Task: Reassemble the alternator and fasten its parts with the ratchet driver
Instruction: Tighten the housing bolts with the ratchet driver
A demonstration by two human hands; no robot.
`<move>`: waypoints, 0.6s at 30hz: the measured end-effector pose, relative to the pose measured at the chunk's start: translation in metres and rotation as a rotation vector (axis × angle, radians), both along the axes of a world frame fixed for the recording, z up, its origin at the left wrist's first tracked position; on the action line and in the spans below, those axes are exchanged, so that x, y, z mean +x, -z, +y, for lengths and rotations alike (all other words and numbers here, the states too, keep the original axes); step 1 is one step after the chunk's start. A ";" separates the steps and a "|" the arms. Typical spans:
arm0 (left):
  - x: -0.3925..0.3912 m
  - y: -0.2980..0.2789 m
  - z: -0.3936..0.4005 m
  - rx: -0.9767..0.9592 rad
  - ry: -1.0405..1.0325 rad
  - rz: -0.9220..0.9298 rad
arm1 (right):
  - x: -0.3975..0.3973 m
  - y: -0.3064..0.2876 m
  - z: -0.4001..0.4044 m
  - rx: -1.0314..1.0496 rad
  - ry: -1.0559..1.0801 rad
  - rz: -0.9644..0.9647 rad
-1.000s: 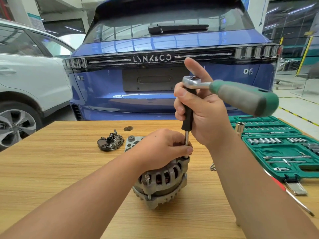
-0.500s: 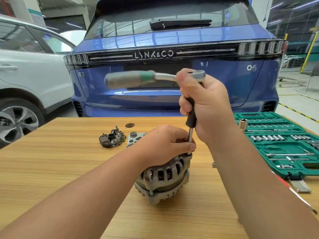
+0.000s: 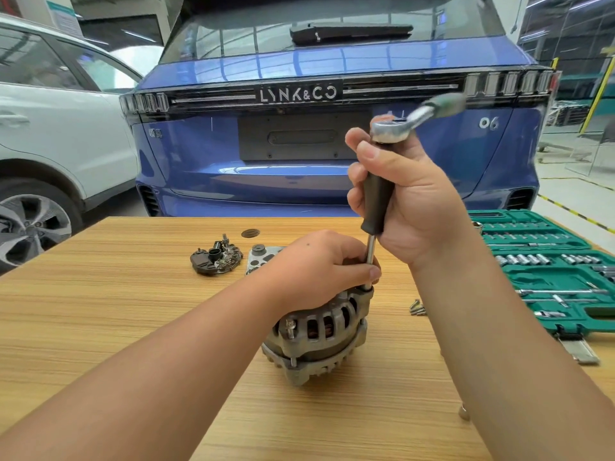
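Observation:
A grey ribbed alternator stands on the wooden table. My left hand lies on its top, fingers curled round the steel shaft of the driver just above a housing bolt. My right hand grips the driver's black handle, held upright. On top of it sits the chrome ratchet head; its green handle is blurred and points back right.
A black rectifier part and a grey end plate lie behind the alternator. Loose bolts lie to its right. An open green socket case fills the table's right side. A blue car stands behind the table.
The ratchet's green handle has swung from the right to the left and back to the far right. Both hands stay on the driver and alternator.

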State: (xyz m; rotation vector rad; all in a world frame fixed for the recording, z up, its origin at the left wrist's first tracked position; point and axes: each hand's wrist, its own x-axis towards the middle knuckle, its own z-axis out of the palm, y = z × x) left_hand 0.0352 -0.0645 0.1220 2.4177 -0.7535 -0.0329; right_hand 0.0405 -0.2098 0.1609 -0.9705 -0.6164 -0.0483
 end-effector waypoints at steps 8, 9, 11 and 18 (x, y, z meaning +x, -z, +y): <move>0.003 0.004 0.003 -0.051 -0.010 0.007 | -0.002 0.002 0.005 -0.048 0.071 -0.327; 0.004 0.005 0.003 -0.068 -0.009 0.005 | -0.002 0.002 0.002 -0.015 -0.002 -0.296; 0.005 0.006 0.004 -0.096 -0.010 0.001 | 0.000 0.001 -0.003 0.016 -0.100 -0.231; 0.007 0.006 0.004 -0.104 -0.029 -0.001 | -0.002 -0.004 -0.001 -0.042 0.047 -0.104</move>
